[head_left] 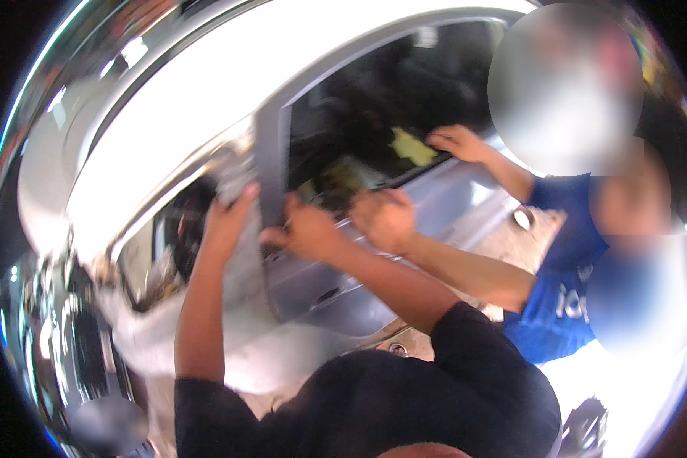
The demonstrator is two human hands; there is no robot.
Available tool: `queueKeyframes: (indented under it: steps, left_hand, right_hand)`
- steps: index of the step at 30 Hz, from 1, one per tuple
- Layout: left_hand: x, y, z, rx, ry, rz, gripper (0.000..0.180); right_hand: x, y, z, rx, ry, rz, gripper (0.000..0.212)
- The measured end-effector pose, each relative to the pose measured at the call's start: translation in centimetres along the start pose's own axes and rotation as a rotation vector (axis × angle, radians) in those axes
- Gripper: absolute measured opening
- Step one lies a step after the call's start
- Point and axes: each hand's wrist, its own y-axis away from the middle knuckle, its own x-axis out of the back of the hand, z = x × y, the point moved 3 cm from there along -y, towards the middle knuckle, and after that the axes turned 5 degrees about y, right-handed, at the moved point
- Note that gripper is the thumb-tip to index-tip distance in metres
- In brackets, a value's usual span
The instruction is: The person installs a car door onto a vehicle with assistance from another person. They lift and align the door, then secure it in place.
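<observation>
A silver-grey car door (443, 198) with a dark window (343, 114) and grey frame stands open against a white car (175, 99). My left hand (227, 221) is raised beside the door's rear edge, thumb and fingers around a pale, blurred thing (233, 172) that I cannot make out. My right hand (309, 233) is closed on the rear edge of the door frame near the window's lower corner, thumb toward my left hand. Some of its fingers are hard to see through blur.
At right, a person in a blue shirt (546, 320) has one hand (385, 221) by the window's lower edge, close to my right hand, and another hand (462, 143) farther along the glass beside a yellow-green patch (412, 146). A small round white item (522, 218) lies beyond the door.
</observation>
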Motion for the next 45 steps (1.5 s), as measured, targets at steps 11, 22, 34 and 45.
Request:
queueKeyframes:
  steps: [11, 22, 34, 45]
  left_hand:
    - [0.0, -1.5, -0.5, 0.013, 0.195, -0.048, 0.074]
    - [0.0, -2.2, -1.0, -0.04, 0.065, -0.045, 0.1]
    - [-0.1, -1.5, -0.6, -0.062, 0.149, -0.01, 0.084]
    - [0.0, -2.1, -1.1, -0.033, 0.141, 0.011, 0.077]
  right_hand:
    - [4.9, 9.4, 0.6, 0.121, -0.07, 0.477, 0.079]
    - [3.8, 24.0, 5.7, -0.133, -0.128, 0.471, 0.06]
    - [-3.4, 30.4, 8.1, -0.322, -0.048, 0.11, 0.059]
    - [8.9, 26.7, 3.3, -0.108, -0.051, 0.515, 0.101]
